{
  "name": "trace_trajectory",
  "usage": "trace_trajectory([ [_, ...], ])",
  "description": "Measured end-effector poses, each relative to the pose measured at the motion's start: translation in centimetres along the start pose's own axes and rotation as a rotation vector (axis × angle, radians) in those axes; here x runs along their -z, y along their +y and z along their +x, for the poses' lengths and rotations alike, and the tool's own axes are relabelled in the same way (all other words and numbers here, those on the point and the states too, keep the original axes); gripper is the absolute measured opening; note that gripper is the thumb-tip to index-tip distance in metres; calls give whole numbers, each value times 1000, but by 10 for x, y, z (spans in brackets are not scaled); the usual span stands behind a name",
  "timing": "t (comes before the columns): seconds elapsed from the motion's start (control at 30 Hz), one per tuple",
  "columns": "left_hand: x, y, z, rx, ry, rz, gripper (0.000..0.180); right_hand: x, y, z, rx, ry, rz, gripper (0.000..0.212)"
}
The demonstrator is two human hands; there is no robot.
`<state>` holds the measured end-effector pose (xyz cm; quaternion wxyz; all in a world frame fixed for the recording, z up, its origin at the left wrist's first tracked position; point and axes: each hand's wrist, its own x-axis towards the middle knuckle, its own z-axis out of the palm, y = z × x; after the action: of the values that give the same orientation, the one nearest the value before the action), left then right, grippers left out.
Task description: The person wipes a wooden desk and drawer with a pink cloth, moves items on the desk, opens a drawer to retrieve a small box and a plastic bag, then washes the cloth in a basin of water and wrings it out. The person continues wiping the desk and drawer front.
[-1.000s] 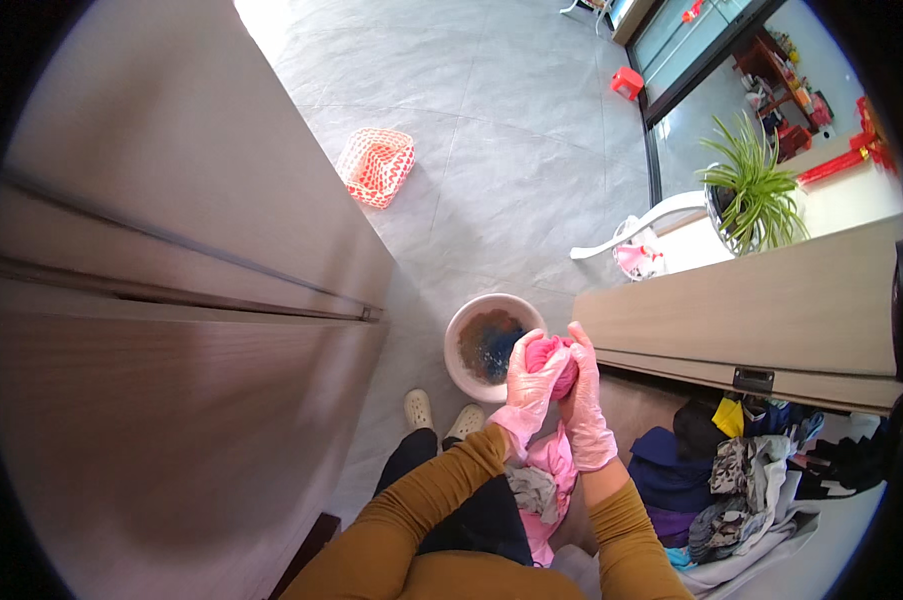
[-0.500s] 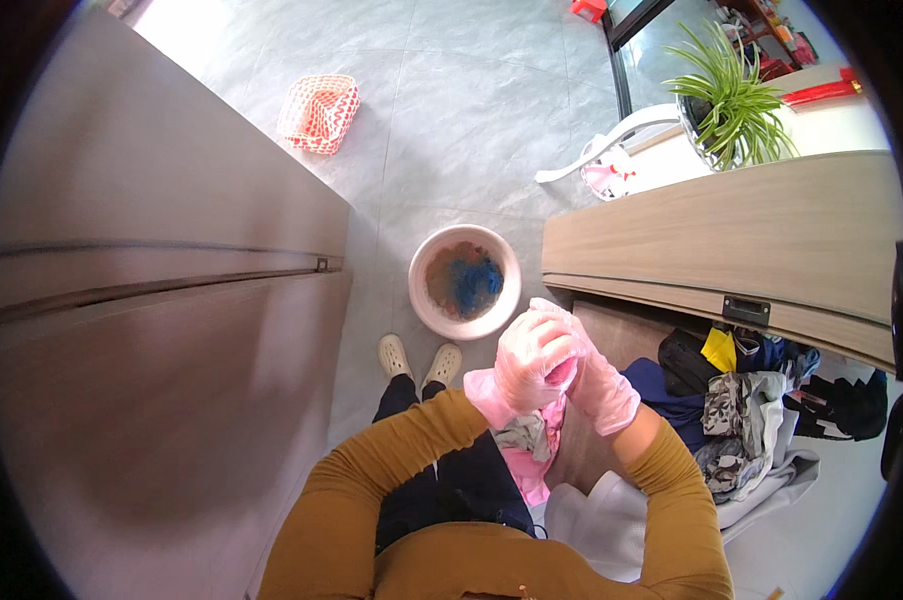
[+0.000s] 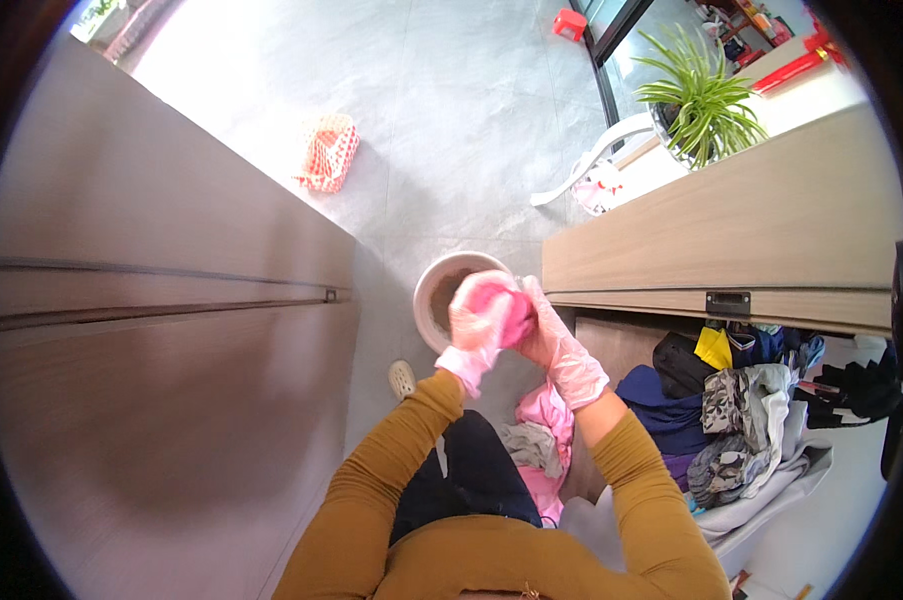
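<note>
A thin translucent pink glove covers each of my hands. My left hand (image 3: pixel 479 322) is closed round a bunched bright pink cloth (image 3: pixel 517 312). Pressed against the cloth's other side, my right hand (image 3: pixel 563 350) has its fingers bent in, partly hidden. Both hands are above the near right rim of a round pale pink tub (image 3: pixel 426 318) on the floor, which has brownish stuff inside. Lower down, beside my leg, lie a light pink garment (image 3: pixel 547 408) and a grey cloth (image 3: pixel 532 446).
At right, a wooden cabinet door (image 3: pixel 711 230) stands open beside piled clothes (image 3: pixel 736 400). Another large wooden panel (image 3: pixel 171 220) bounds the left. Farther off are a red-and-white basket (image 3: pixel 329 155), a potted plant (image 3: pixel 701 105) and a red stool (image 3: pixel 569 24).
Both hands have moved up and to the left, over the tub's edge. More of the bright pink cloth now shows between them. The view has shifted slightly.
</note>
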<state>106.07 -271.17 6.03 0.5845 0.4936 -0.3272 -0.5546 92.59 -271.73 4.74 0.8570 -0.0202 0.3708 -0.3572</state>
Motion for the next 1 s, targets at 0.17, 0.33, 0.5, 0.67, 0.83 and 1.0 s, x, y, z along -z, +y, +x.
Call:
trace_trajectory([
  [0.17,24,36,54,219,130,-452,28,101,8,27,483,384,-1488,48],
  [0.33,31,71,94,271,-20,-655,30,-34,-47,-13,441,204,-667,55],
  [0.5,-18,89,124,206,-141,-447,40,-92,-83,8,425,-11,-366,58],
  [0.67,-23,110,212,265,-445,-176,64,-117,-139,77,642,239,-358,43],
  [0.83,-7,144,338,324,-574,74,64,-177,-207,161,674,287,-428,42],
  [1.0,18,173,437,482,-326,-392,39,-250,-247,225,542,230,-629,48],
])
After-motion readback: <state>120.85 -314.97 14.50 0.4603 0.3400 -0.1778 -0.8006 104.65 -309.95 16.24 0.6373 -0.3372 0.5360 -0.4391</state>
